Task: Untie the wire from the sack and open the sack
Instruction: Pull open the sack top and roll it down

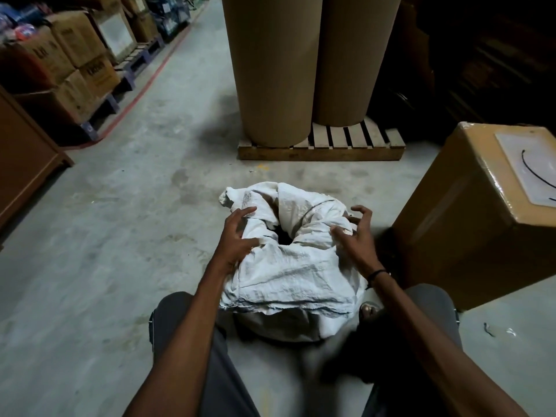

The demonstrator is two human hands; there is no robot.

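Crumpled white woven sack (288,266) on grey concrete floor (120,221), mouth partly open, left hand (236,236) gripping its left rim, right hand (356,236) clawed on right rim, taped brown carton (469,224) close right, bare floor leftward

1. The sack (288,266) is white woven plastic, creased and grubby, and stands on the concrete floor (120,236).
2. Its mouth is rolled down into a thick rumpled collar around a small dark opening at the top centre.
3. One loose flap of cloth sticks out at the far left of the collar.
4. A thin black wire (534,173) lies curved on a nearby carton's white label (529,164), well apart from the sack.
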